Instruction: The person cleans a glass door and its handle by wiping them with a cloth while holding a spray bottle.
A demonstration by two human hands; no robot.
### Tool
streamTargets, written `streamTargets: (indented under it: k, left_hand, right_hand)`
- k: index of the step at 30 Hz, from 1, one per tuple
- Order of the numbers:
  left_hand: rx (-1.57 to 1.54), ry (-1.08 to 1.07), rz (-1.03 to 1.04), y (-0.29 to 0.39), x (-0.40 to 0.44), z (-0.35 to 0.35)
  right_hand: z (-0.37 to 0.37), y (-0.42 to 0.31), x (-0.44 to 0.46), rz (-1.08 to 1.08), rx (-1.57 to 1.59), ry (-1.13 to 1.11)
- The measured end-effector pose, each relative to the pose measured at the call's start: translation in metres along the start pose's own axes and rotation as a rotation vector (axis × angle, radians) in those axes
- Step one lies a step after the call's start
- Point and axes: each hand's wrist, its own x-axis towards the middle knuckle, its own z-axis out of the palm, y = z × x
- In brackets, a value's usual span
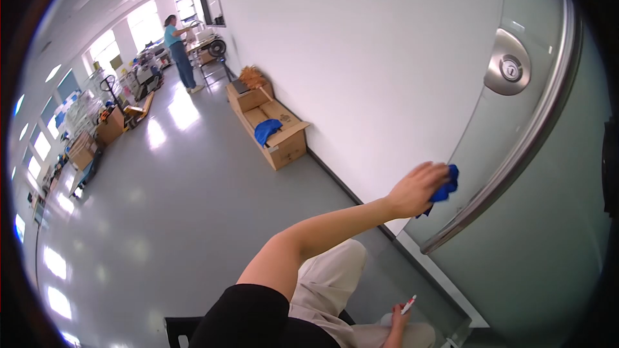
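Note:
My left hand (418,190) stretches across to the right, its fingers closed on a crumpled blue cloth (446,183). The cloth appears to lie against the lower part of the glass door (496,148), beside the white wall; the fingers are slightly blurred. Down near my lap, my right hand (398,319) grips a slim white marker with red parts (409,304), held tilted with one end pointing up. A curved metal handle (516,177) runs down the door just right of the cloth, with a round metal lock (511,69) above.
A cardboard box (287,148) with a blue cloth item (267,131) on it stands along the wall. Farther back, a person in a blue top (173,37) stands at a bench. Boxes and a yellow pallet jack (134,113) line the far left. Part of a black chair (175,330) shows below.

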Motion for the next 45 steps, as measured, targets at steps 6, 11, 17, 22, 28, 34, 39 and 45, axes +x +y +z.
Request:
streamTargets:
  k: [6, 11, 17, 22, 28, 34, 39, 45]
  left_hand:
    - [-0.258, 0.776, -1.137, -0.038, -0.071, -0.128]
    - [0.104, 1.711, -0.681, -0.025, -0.112, -0.297]
    - [0.084, 1.455, -0.597, -0.008, -0.139, -0.288]
    - [-0.446, 1.112, -0.948, -0.024, -0.122, -0.162]
    - [-0.847, 0.487, -0.966, 0.023, 0.012, -0.074]
    - [-1.211, 0.292, -0.631, 0.01, 0.131, -0.025]
    - [-0.95, 0.287, -0.537, 0.005, 0.14, 0.0]
    - [-0.943, 0.315, -0.59, 0.0, 0.135, 0.009]
  right_hand:
    - [-0.014, -0.002, -0.008, 0.054, 0.049, 0.06]
    - [-0.015, -0.003, 0.0, 0.008, -0.018, -0.014]
    - [0.006, -0.005, 0.009, -0.039, -0.112, -0.053]
    - [0.009, -0.023, -0.006, -0.066, -0.086, 0.021]
    - [-0.006, -0.036, -0.025, -0.026, 0.012, 0.05]
    - [-0.021, -0.015, -0.024, -0.034, -0.053, 0.088]
    - [-0.018, -0.023, -0.02, 0.007, -0.051, 0.083]
    - [-0.007, 0.003, 0.002, -0.002, -0.042, 0.046]
